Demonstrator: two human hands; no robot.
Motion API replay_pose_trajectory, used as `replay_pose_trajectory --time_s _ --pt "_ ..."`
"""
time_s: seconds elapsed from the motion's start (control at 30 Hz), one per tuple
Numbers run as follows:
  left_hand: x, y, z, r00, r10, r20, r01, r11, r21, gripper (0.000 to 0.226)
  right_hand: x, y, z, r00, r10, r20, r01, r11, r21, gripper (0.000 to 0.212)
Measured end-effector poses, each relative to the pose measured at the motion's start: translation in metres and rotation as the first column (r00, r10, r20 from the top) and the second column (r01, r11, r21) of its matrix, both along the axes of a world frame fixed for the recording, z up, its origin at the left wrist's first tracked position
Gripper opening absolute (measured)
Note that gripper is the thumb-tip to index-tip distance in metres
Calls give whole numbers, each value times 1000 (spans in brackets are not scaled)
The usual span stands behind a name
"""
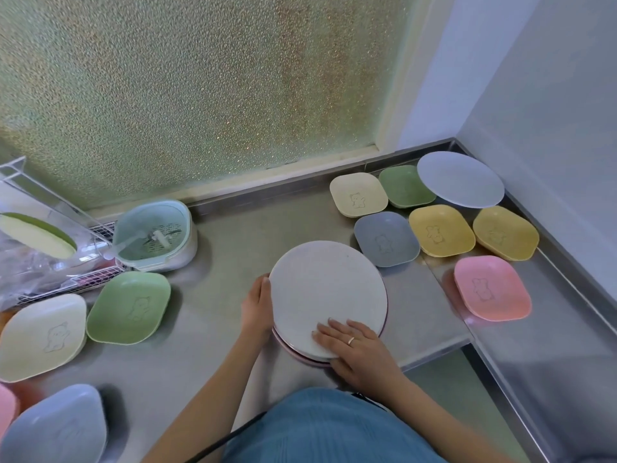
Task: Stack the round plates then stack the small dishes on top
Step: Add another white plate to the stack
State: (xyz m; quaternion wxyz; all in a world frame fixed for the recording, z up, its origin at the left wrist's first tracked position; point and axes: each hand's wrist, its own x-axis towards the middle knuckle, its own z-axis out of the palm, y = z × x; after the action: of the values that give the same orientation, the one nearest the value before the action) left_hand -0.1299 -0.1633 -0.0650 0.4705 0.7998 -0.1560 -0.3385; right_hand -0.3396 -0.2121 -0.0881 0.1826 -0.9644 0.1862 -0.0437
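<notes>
A stack of round plates (325, 289) sits on the steel counter (217, 329) in front of me, a white one on top and a pink rim showing below. My left hand (256, 305) curls round the stack's left edge. My right hand (354, 349) lies flat on the top plate's near rim, a ring on one finger. A pale blue round plate (460, 179) rests in the far right corner. Small rounded-square dishes lie around: cream (358, 194), green (404, 186), grey-blue (385, 238), two yellow (440, 230) (504, 232) and pink (491, 288) on the right.
On the left lie more small dishes: green (128, 307), cream (41, 335), blue (56, 429) and a pink edge (6, 407). A mint strainer tub (153, 235) and a wire rack (50, 248) stand at the back left. A frosted window and a wall close the corner.
</notes>
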Motion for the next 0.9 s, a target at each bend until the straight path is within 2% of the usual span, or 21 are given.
replay_pose_trajectory --time_s 0.13,0.3,0.47,0.6,0.7,0.77,0.83,0.9 --pt "0 -2 -8 999 -48 21 48 999 -2 33 -6 -4 2 994 -44 -98 48 998 46 53" --pt "-5 -5 -11 1000 -1 -17 1 1000 -20 33 -17 -9 -6 981 -7 -192 -20 990 -138 51" --pt "-2 -13 -13 1000 -3 25 3 1000 -10 34 -14 -22 -9 971 12 -239 -56 982 -178 54" --pt "-2 -26 -11 998 56 38 -56 998 -2 36 -10 -42 -9 962 47 -268 -103 974 -200 54" --pt "-1 -33 -13 977 19 211 -35 997 71 40 -11 -58 -7 971 65 -228 -98 986 -134 55" --pt "2 -43 -11 920 -93 381 39 988 148 43 -12 -71 -1 986 38 -160 -49 996 -68 55" --pt "3 -62 -5 841 -221 494 137 970 201 45 -12 -91 5 996 -46 -73 43 998 -44 50" --pt "3 -87 4 776 -320 544 235 946 222 45 -11 -122 11 981 -192 9 192 977 -94 45"
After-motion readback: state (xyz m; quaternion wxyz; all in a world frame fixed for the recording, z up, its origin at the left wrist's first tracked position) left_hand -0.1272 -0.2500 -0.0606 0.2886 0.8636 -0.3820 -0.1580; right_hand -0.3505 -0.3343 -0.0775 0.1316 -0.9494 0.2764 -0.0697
